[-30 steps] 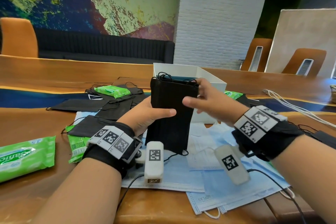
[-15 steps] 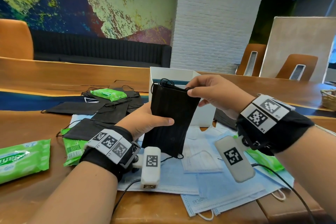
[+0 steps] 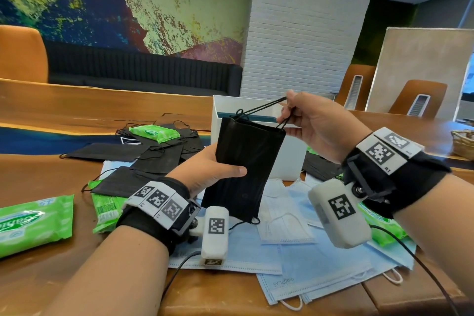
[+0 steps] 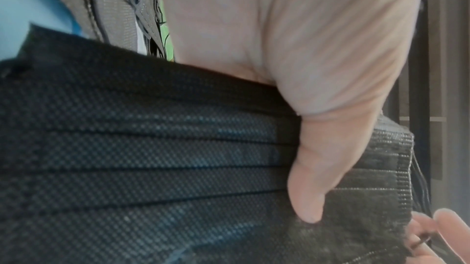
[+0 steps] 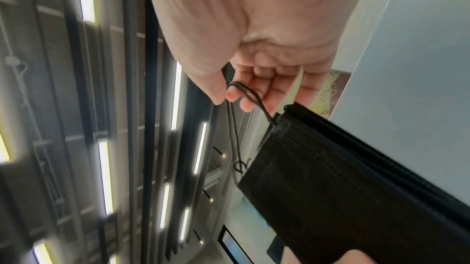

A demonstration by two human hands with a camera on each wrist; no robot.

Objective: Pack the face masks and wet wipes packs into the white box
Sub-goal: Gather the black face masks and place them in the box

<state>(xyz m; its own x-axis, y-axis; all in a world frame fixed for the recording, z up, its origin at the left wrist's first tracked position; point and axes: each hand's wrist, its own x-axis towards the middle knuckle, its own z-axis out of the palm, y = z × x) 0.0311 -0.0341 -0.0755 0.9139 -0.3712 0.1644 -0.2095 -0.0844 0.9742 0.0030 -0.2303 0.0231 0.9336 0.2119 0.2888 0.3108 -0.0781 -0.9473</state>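
My left hand [image 3: 213,169] grips a stack of black face masks [image 3: 246,169] upright in front of the white box [image 3: 289,161], thumb across its front [image 4: 312,178]. My right hand [image 3: 289,118] pinches the stack's black ear loops [image 3: 266,108] and holds them stretched up and to the right above the stack's top edge [image 5: 244,95]. More black masks [image 3: 143,154] lie on the table to the left. Blue and white masks [image 3: 295,246] lie spread under my hands. Green wet wipes packs lie at the left [image 3: 33,223], beside my left wrist [image 3: 107,208], on the black masks [image 3: 154,133] and under my right wrist [image 3: 384,226].
The wooden table [image 3: 77,115] runs far back to a dark sofa [image 3: 143,77] and a white brick pillar [image 3: 302,33]. A woven basket [image 3: 464,142] sits at the right edge. Cables trail from both wrist cameras over the masks.
My right hand has let go of the stack's top edge and drawn the ear loops up and out to the right. The left hand keeps its grip; the stack tilts slightly.
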